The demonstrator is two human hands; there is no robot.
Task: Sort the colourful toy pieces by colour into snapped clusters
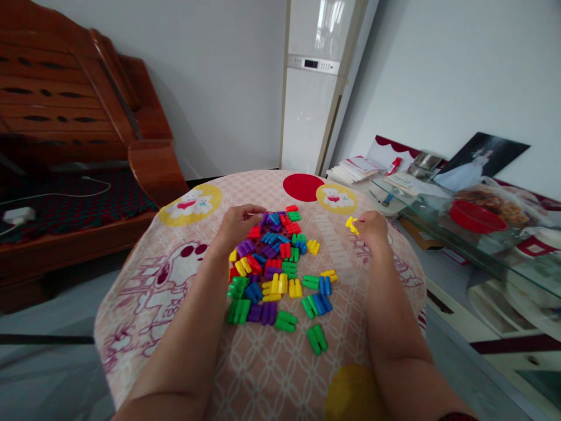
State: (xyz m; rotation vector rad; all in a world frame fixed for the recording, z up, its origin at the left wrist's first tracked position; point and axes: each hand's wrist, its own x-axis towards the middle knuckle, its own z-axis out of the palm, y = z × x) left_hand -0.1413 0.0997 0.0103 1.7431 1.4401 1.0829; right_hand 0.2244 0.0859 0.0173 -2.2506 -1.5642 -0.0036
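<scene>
A pile of plastic building pieces [272, 264] in red, blue, green, yellow and purple lies on the round table's patterned cloth [280, 374]. My left hand [240, 227] is at the far left edge of the pile, its fingers stretched toward the purple and blue pieces. Thumb and forefinger are slightly apart, with nothing visible between them; whether they touch a piece I cannot tell. Off to the right of the pile, my right hand [372, 228] pinches a yellow plastic piece [351, 225] just above or on the cloth. A green piece [317, 339] lies loose nearest me.
To the right stands a glass-topped cabinet [421, 216] with papers, a red bowl [477, 217] and a photo [482, 158] on it. A wooden bench [153, 158] is at the left. Behind the table rises a tall white appliance [309, 111].
</scene>
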